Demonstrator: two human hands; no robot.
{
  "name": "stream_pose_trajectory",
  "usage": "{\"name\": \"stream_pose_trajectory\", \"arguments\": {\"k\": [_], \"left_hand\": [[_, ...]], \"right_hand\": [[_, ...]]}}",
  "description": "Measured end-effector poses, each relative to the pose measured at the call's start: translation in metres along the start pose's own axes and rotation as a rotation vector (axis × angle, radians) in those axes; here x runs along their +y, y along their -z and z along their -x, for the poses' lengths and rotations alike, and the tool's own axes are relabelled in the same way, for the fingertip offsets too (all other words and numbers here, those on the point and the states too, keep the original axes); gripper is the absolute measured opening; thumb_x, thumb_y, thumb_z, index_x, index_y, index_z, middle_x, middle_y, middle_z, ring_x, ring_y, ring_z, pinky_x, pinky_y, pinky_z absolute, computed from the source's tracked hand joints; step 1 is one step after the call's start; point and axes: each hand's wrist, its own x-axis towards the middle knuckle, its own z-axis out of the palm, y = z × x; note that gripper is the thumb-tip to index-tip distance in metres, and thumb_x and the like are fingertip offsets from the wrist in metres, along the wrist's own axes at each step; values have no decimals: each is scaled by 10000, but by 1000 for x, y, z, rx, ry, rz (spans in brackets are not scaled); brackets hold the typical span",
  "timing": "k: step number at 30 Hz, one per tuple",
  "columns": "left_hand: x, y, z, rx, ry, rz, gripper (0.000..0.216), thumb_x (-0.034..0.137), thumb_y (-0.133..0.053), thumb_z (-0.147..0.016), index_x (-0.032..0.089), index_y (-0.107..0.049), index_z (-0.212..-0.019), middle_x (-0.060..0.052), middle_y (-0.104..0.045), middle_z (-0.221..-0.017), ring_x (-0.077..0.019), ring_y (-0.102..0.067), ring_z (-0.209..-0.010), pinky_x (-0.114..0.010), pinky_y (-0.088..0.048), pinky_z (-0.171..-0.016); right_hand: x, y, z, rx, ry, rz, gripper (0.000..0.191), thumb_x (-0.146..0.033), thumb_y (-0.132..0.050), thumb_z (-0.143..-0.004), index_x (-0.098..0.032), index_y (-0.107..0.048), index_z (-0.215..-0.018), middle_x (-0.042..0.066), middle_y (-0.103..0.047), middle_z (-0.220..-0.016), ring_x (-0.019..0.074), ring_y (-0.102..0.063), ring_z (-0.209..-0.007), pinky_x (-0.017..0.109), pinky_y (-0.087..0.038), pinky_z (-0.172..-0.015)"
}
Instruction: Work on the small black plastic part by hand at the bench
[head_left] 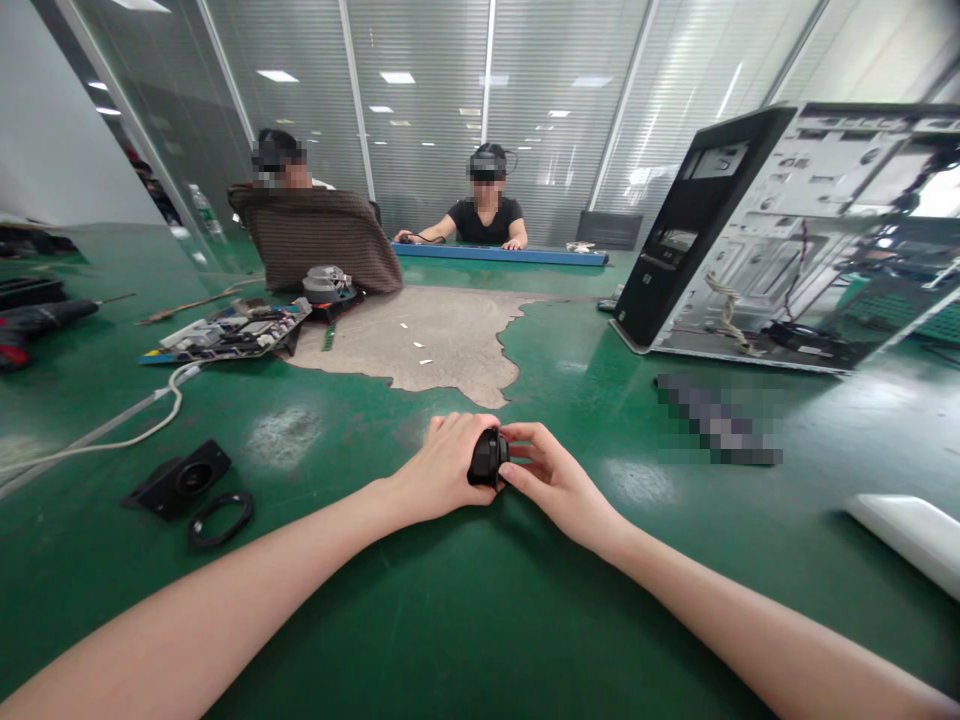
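Note:
Just above the green tabletop point(420, 640), my left hand point(448, 467) is wrapped round a small black round part point(487, 458) that looks like a lens or speaker housing. The thumb and fingertips of my right hand point(546, 480) pinch the right-hand rim of the same part. My palms hide much of it. To the left on the table lie a black flat plate with a round lens-like centre point(196, 478) and, apart from it, a thin black ring point(220, 520).
An open computer case point(720, 250) stands at right, a pixelated strip point(716, 420) before it and a white object point(911, 535) nearer. Circuit boards point(232, 330), a cable point(169, 410) and a power drill point(45, 320) lie left. Two people point(487, 215) sit across, one behind a brown cloth-covered shape point(319, 235).

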Motion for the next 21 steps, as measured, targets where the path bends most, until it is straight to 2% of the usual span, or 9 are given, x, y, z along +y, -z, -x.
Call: {"name": "stream_pose_trajectory", "arguments": {"k": [5,9,17,21], "left_hand": [[0,1,0,-3,-1,2,569,267,-624,-615,207,-345,-1107,-38,-524,-1005,-233,-469,-902,-362,-310,-791],[1,1,0,2,10,5,552,285,-624,-622,210,-354,-1098,-35,-525,-1000,-229,-468,-896,-354,-310,-782],[0,0,0,2,4,7,539,283,-606,-637,204,-351,-1105,-42,-526,-1018,-231,-469,-906,-358,-304,-788],[1,2,0,-18,15,16,569,258,-622,-604,210,-354,-1103,-42,-525,-1019,-238,-469,-910,-361,-310,-788]], "right_hand": [[0,-1,2,-51,55,-22,221,-223,-553,-782,-229,-450,-978,24,-522,-987,159,-551,-969,340,-482,-849],[2,-2,1,-6,87,-5,148,-221,-543,-789,-223,-483,-924,12,-508,-970,141,-546,-957,318,-471,-874],[0,-1,2,-14,-4,29,246,-218,-528,-794,-224,-436,-1022,48,-511,-1043,169,-542,-989,349,-499,-826],[1,-1,3,-29,101,26,203,-216,-558,-780,-232,-469,-962,27,-497,-1028,162,-520,-1016,341,-476,-882]]}}
